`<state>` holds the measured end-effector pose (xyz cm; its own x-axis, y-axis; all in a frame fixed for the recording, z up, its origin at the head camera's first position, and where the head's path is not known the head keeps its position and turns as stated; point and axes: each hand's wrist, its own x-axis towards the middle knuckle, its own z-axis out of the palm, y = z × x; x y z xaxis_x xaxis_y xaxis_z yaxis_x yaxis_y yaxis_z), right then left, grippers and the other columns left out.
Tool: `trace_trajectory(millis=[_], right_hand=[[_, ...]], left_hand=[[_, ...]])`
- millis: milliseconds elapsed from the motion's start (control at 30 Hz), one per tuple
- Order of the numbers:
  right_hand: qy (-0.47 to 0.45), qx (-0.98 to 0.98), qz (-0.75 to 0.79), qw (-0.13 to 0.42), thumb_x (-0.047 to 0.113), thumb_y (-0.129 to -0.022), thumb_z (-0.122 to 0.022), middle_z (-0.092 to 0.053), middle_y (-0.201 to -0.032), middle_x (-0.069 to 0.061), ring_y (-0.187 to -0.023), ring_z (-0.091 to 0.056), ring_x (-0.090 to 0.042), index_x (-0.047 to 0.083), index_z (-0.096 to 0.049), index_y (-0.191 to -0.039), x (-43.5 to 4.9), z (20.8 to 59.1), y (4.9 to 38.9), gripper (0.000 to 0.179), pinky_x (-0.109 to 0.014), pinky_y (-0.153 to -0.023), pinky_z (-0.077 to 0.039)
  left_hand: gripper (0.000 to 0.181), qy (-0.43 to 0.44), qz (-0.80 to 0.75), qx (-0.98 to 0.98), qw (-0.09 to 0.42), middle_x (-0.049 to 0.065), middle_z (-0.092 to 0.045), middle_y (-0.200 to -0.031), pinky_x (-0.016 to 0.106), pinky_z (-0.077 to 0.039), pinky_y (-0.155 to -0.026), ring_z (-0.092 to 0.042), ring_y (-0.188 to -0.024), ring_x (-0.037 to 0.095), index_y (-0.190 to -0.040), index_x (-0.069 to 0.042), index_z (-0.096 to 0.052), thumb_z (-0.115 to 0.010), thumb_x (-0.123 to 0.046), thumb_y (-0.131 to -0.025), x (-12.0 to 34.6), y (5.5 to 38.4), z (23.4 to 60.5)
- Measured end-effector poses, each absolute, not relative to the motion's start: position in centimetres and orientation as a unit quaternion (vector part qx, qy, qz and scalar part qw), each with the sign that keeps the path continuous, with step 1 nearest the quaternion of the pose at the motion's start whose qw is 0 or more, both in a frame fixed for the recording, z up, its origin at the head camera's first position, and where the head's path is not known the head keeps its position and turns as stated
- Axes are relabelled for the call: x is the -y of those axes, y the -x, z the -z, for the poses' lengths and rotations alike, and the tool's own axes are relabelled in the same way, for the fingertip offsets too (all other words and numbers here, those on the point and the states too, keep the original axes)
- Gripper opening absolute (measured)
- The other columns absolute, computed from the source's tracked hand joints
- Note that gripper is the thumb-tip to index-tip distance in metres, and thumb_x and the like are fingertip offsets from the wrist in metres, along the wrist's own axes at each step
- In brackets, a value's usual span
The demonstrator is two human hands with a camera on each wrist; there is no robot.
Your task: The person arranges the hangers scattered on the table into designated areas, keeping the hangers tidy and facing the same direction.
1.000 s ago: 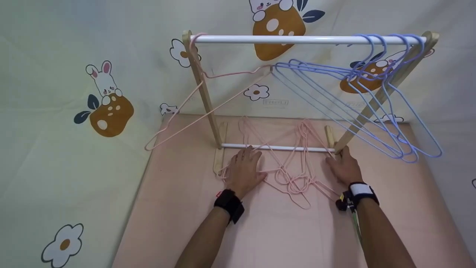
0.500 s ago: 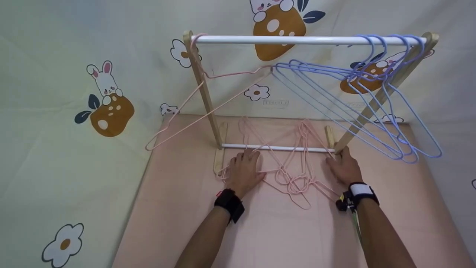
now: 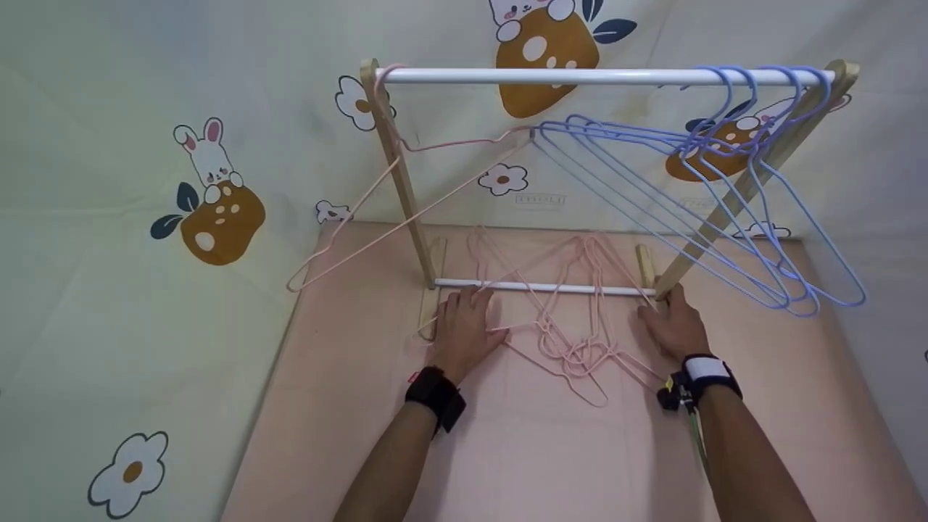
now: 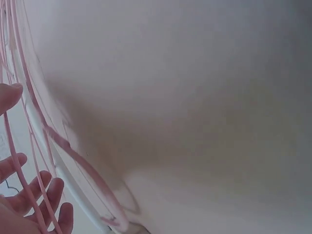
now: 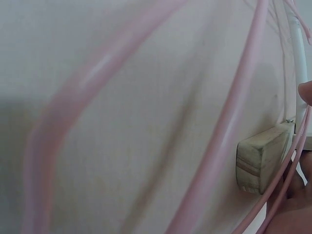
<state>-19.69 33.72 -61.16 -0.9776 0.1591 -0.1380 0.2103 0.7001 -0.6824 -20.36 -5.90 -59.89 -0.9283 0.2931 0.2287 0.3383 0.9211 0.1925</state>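
Several pink hangers [image 3: 591, 355] lie tangled across the bottom of a wooden clothes rack [image 3: 409, 210]. My left hand [image 3: 462, 330] rests over the left end of the tangle, fingers spread loosely. In the left wrist view, pink hanger wires [image 4: 78, 156] cross in front of the half-bent fingers [image 4: 54, 190], and the thumb stands apart. At the rack's lower right corner, my right hand [image 3: 674, 324] holds the foot of the post, thumb on the near side of the white lower rod [image 3: 544, 288]. Its fingers are partly hidden behind the wooden foot [image 5: 261, 158].
One pink hanger [image 3: 348, 264] hangs at the left end of the white top rod [image 3: 580, 77]. Several blue hangers [image 3: 725, 210] hang at its right end. A patterned cloth [image 3: 239, 348] stands behind and at the sides of the pink floor surface [image 3: 551, 464].
My left hand has shifted slightly left, and the hanger parts beside it moved a little. My right hand stays at the rack's corner. The head view turned slightly.
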Motion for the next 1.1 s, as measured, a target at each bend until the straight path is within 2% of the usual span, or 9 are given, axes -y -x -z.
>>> trace_trajectory(millis=[133, 233, 467, 667, 800, 900, 1000, 1100], right_hand=[[-0.099, -0.918, 0.382, 0.031, 0.04, -0.108, -0.063, -0.064, -0.123, -0.035, -0.077, -0.064, -0.037, 0.0, -0.036, -0.155, -33.8, 61.4, 19.7, 0.068, -0.041, -0.06, -0.046], [-0.101, -0.916, 0.387, 0.031, 0.04, -0.108, -0.063, -0.064, -0.112, -0.031, -0.064, -0.06, -0.03, 0.001, -0.037, -0.153, -33.9, 61.5, 19.7, 0.065, -0.04, -0.055, -0.046], [-0.112, -0.91, 0.398, 0.043, 0.039, -0.107, -0.063, -0.062, -0.111, -0.028, -0.059, -0.057, -0.025, 0.001, -0.034, -0.157, -33.8, 61.2, 19.8, 0.069, -0.038, -0.051, -0.045], [-0.109, -0.912, 0.393, 0.046, 0.039, -0.108, -0.062, -0.063, -0.115, -0.032, -0.059, -0.059, -0.028, 0.001, -0.034, -0.156, -33.8, 61.2, 19.8, 0.067, -0.039, -0.052, -0.046], [-0.097, -0.921, 0.375, 0.039, 0.041, -0.107, -0.062, -0.063, -0.128, -0.038, -0.085, -0.065, -0.039, 0.0, -0.037, -0.152, -33.9, 61.3, 19.8, 0.065, -0.044, -0.069, -0.049], [-0.095, -0.923, 0.37, 0.037, 0.04, -0.107, -0.063, -0.061, -0.137, -0.039, -0.101, -0.063, -0.044, -0.001, -0.038, -0.151, -34.0, 61.3, 19.9, 0.066, -0.046, -0.079, -0.047], [-0.099, -0.92, 0.377, 0.04, 0.04, -0.107, -0.064, -0.06, -0.136, -0.038, -0.098, -0.064, -0.044, -0.001, -0.037, -0.153, -34.0, 61.3, 19.9, 0.067, -0.045, -0.075, -0.048], [-0.103, -0.916, 0.385, 0.043, 0.039, -0.107, -0.064, -0.063, -0.128, -0.036, -0.081, -0.065, -0.036, -0.001, -0.036, -0.153, -33.9, 61.2, 19.8, 0.067, -0.041, -0.064, -0.048]], left_hand=[[0.078, 0.153, 0.13, 0.975, 0.092, 0.012, -0.063, -0.147, 0.049, -0.05, -0.107, -0.06, -0.13, 0.033, -0.154, -0.016, -0.061, -0.086, -0.057, -0.093, 6.7, 20.3, 59.5], [0.077, 0.149, 0.146, 0.973, 0.096, 0.013, -0.064, -0.145, 0.049, -0.051, -0.106, -0.06, -0.13, 0.034, -0.153, -0.015, -0.062, -0.086, -0.056, -0.093, 7.3, 20.3, 59.3], [0.069, 0.159, 0.158, 0.966, 0.132, 0.014, -0.067, -0.143, 0.049, -0.055, -0.105, -0.063, -0.13, 0.033, -0.148, -0.014, -0.066, -0.078, -0.061, -0.098, 8.4, 20.2, 58.8], [0.064, 0.151, 0.165, 0.967, 0.123, 0.015, -0.069, -0.142, 0.051, -0.056, -0.106, -0.067, -0.129, 0.035, -0.147, -0.015, -0.068, -0.064, -0.064, -0.106, 8.9, 19.8, 57.7], [0.061, 0.148, 0.173, 0.964, 0.135, 0.015, -0.073, -0.134, 0.049, -0.063, -0.093, -0.074, -0.115, 0.036, -0.143, -0.01, -0.071, -0.061, -0.06, -0.109, 9.2, 19.8, 56.8], [0.055, 0.153, 0.181, 0.959, 0.154, 0.014, -0.076, -0.118, 0.045, -0.065, -0.076, -0.077, -0.092, 0.032, -0.136, -0.007, -0.074, -0.063, -0.054, -0.11, 9.5, 19.9, 56.3], [0.049, 0.15, 0.18, 0.959, 0.16, 0.01, -0.072, -0.09, 0.039, -0.059, -0.06, -0.068, -0.069, 0.025, -0.123, -0.005, -0.075, -0.064, -0.052, -0.11, 9.8, 20.1, 56.0], [0.05, 0.136, 0.178, 0.963, 0.148, 0.003, -0.053, -0.072, 0.034, -0.046, -0.053, -0.054, -0.06, 0.021, -0.11, -0.004, -0.074, -0.063, -0.053, -0.11, 10.1, 20.2, 55.8]])
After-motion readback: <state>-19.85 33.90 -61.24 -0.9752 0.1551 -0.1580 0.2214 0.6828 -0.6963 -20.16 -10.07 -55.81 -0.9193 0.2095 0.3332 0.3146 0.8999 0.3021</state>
